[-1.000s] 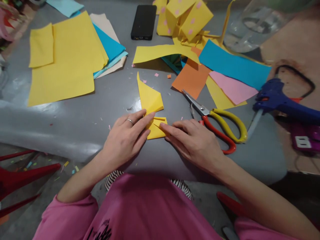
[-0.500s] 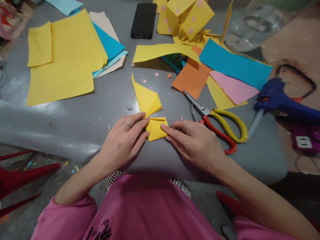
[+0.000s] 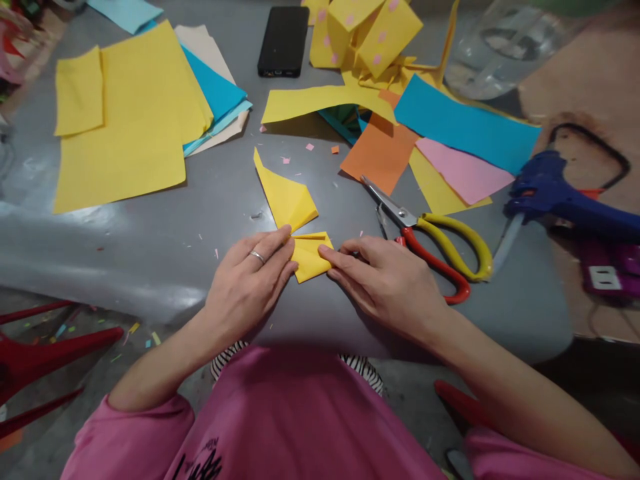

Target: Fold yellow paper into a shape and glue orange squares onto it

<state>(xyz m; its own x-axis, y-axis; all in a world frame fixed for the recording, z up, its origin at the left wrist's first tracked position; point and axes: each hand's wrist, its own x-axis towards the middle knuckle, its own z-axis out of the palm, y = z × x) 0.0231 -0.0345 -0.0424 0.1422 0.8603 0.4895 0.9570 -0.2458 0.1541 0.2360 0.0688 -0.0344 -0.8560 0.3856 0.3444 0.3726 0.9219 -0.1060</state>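
A folded piece of yellow paper (image 3: 311,257) lies on the grey table in front of me, with a crease line along its upper edge. My left hand (image 3: 250,272) wears a ring and presses its fingertips on the paper's left side. At the right edge, my right hand (image 3: 387,277) grips the paper between thumb and fingers. Just above them is a pointed, creased yellow paper flap (image 3: 287,197); whether it joins the folded piece is hidden by my left fingers. Scissors (image 3: 427,233) with one red and one yellow handle lie right of my right hand.
Yellow sheets (image 3: 135,113) are stacked at the left over blue and cream paper. A black phone (image 3: 283,41) lies at the back beside a dotted yellow paper model (image 3: 370,33). Blue, orange and pink pieces, a blue glue gun (image 3: 545,183) and a clear container (image 3: 505,47) are at the right.
The paper's lower piece now shows a diagonal crease near my right fingers. Both hands stay on it almost unmoved, and the whole view has shifted slightly.
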